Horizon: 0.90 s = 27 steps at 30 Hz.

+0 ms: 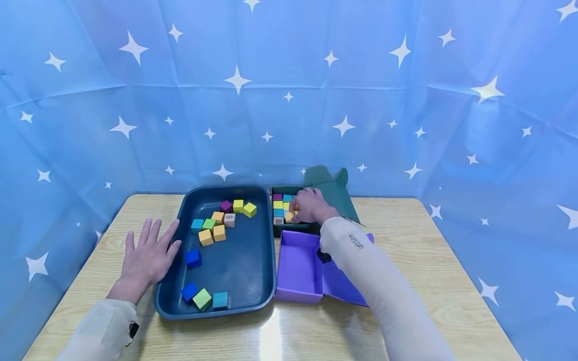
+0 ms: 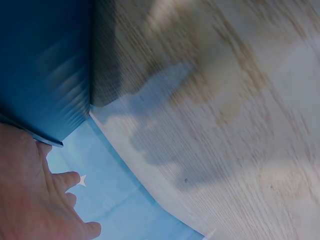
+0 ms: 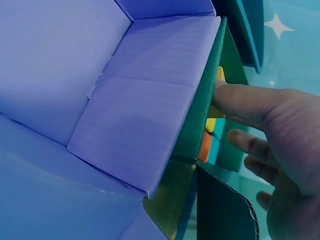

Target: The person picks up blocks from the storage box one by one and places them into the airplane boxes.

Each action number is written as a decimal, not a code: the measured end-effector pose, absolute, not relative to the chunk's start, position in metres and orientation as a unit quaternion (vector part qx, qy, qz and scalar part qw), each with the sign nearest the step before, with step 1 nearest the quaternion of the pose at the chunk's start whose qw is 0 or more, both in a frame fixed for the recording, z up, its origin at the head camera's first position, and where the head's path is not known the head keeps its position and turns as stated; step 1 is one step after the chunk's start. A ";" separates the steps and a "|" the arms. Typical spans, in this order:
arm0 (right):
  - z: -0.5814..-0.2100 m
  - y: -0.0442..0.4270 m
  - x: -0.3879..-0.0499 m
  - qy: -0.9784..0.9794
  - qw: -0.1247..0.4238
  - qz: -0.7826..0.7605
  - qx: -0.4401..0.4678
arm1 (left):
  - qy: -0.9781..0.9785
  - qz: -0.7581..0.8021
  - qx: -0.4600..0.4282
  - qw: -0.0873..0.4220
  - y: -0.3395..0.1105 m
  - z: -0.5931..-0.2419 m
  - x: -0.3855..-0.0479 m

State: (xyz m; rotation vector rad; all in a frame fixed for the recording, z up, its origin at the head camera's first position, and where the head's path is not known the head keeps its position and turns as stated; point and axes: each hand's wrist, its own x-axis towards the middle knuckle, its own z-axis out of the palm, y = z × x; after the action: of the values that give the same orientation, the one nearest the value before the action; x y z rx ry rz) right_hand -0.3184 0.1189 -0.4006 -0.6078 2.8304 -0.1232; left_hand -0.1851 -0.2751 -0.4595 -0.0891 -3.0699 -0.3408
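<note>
A blue curtain [image 1: 289, 45] with white stars hangs behind a wood-grain table [image 1: 415, 260]. On the left, a dark blue tray [image 1: 244, 265] holds scattered coloured blocks [image 1: 205, 237]. Beside it sit a purple box [image 1: 295, 265] and, just behind that, a green box [image 1: 284, 230], both with lids folded open to the right. The two hands are well apart. The right hand [image 1: 311, 205] reaches into the green box, thumb and fingers pinching an orange block [image 1: 290, 217] among the blocks there. The left hand [image 1: 146, 255] lies with fingers spread, its thumb at the tray's left rim.
</note>
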 end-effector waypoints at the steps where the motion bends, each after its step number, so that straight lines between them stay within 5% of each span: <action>1: -0.401 0.118 -0.319 0.969 0.122 -0.041 -0.211 | -0.993 -0.110 -0.028 0.026 -0.275 -0.459 -0.185; 16: -0.414 0.115 -0.327 0.967 0.144 -0.044 -0.207 | -0.994 -0.106 -0.026 0.020 -0.274 -0.457 -0.185; 27: -0.433 0.111 -0.332 0.969 0.092 -0.002 -0.228 | -0.994 -0.106 -0.023 0.028 -0.273 -0.458 -0.184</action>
State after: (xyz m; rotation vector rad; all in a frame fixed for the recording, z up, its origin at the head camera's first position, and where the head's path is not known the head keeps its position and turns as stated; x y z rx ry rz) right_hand -0.3321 0.1114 -0.4327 -0.6760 2.8798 -0.0070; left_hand -0.1843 -0.2731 -0.4576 -0.0716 -3.0667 -0.3272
